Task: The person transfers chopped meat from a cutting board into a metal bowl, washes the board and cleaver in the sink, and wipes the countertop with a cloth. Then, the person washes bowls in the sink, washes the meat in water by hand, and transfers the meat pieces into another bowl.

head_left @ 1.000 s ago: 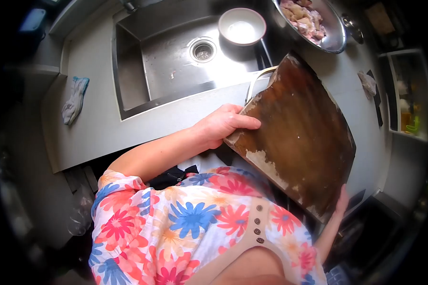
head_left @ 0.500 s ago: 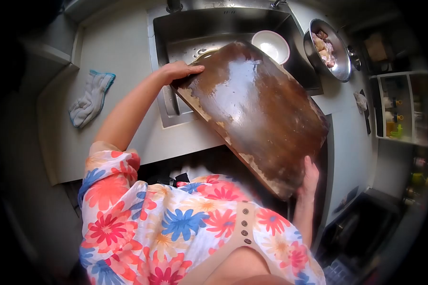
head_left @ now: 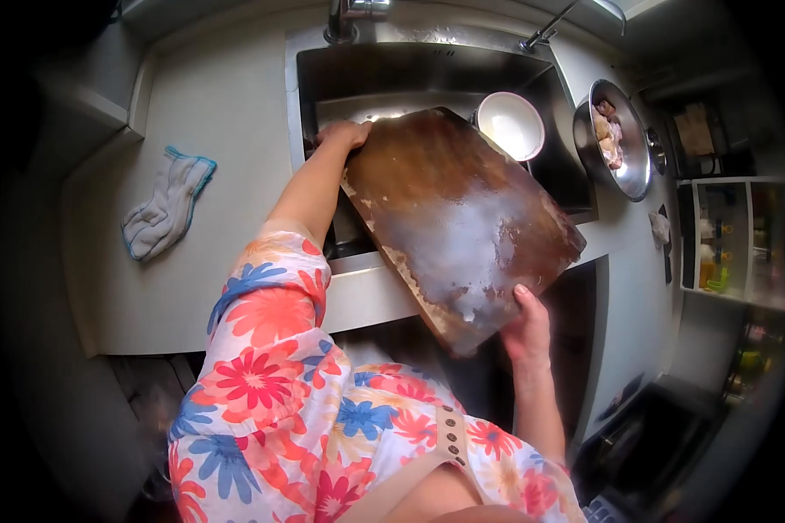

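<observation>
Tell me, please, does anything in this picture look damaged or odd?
Yes, the brown board between the left hand and the right hand looks damaged: pale, ragged patches run along its lower-left edge in the picture, perhaps where the dark surface has worn away.

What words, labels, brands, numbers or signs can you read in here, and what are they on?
None can be read anywhere in this view.
The brown board, white bowl and glove show no lettering that I can make out.
The items on the shelf at right are too small and blurred to tell whether they carry labels.
</observation>
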Motion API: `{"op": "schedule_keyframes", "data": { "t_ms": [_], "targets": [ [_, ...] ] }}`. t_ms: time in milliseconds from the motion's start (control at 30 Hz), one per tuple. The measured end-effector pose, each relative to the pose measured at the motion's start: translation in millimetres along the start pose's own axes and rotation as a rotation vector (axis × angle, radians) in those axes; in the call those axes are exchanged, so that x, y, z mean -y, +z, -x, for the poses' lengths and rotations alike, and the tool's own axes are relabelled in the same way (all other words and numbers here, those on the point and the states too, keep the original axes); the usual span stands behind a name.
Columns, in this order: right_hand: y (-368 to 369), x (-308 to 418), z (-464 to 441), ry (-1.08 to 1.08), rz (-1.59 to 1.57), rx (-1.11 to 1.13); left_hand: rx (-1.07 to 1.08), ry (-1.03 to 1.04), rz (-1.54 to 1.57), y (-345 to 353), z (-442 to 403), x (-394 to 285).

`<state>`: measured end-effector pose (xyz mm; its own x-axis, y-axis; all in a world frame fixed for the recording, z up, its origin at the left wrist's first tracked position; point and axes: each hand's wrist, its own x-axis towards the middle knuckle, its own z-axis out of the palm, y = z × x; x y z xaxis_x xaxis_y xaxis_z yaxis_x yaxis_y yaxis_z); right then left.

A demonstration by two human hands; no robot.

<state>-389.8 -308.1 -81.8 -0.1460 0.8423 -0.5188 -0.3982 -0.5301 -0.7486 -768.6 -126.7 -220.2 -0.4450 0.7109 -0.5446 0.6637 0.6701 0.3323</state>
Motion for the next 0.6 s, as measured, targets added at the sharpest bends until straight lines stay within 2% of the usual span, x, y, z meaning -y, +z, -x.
{"op": "schedule_keyframes", "data": {
  "t_ms": [167,267,400,433,533,567,600],
  "targets": [
    [23.0,-15.9,5.7,0.071,0.008,-0.015,-0.034,0.032,0.007,-23.5,15.7,-21.6],
    [36.5,-10.7,-4.2,0.127,-0.007,-0.005,-0.054,0.137,0.167,-16.4,-15.7,-36.2],
    [32.6,-2.3,-39.6,0.273,-0.072,0.116,-0.135,0.456,0.086,-41.1,13.1,-75.1],
    [29.7,-6.1,-43.2,0.333,-0.067,0.162,-0.321,0.524,0.065,-38.6,27.4,-73.2],
    [24.4,-7.9,-42.9,0.533,0.026,0.312,-0.701,0.792,0.175,-29.5,44.7,-50.0],
    [19.2,0.9,-45.7,0.616,0.197,0.412,-0.824,0.879,0.200,-34.8,54.0,-42.6],
    [12.9,15.0,-46.6,0.706,0.368,0.511,-0.939,0.879,0.185,-40.2,64.8,-33.2]
  ]
}}
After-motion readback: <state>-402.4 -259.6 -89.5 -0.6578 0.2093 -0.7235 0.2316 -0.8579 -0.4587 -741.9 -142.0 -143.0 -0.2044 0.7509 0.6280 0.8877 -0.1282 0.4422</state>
